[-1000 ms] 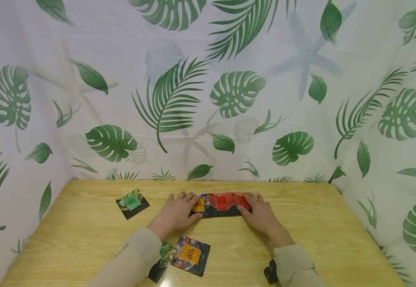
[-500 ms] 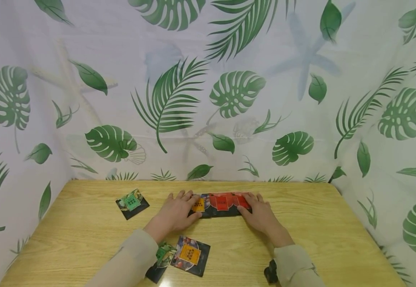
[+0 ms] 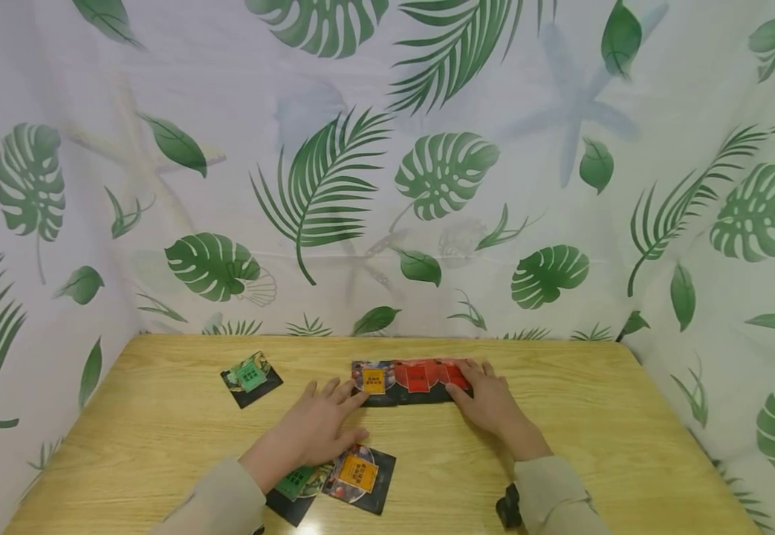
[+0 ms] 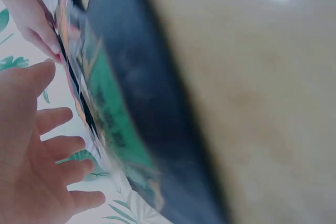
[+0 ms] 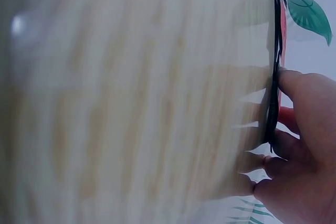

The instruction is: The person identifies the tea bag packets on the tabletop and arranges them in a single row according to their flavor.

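A row of flat sachets lies near the back of the table: an orange-labelled sachet [image 3: 374, 382] on the left, a red sachet [image 3: 417, 377] in the middle and another red sachet [image 3: 450, 374] on the right. My right hand [image 3: 496, 405] rests on the row's right end, thumb on the front part and fingers along the far side. Fingers spread and holding nothing, my left hand [image 3: 310, 431] is just off the row's left end. Below it lie a green-labelled sachet [image 3: 293, 487], partly covered by the wrist, and a second orange-labelled sachet [image 3: 359, 475].
Another green-labelled sachet [image 3: 251, 377] lies alone at the back left. A small black object [image 3: 509, 507] shows beside the right sleeve. Leaf-patterned cloth [image 3: 360, 186] stands behind and at both sides of the wooden table [image 3: 614, 423].
My left hand has left the orange-labelled sachet at the row's left end and moved back toward the front left, over the near sachets. My right hand stays on the row's right end.
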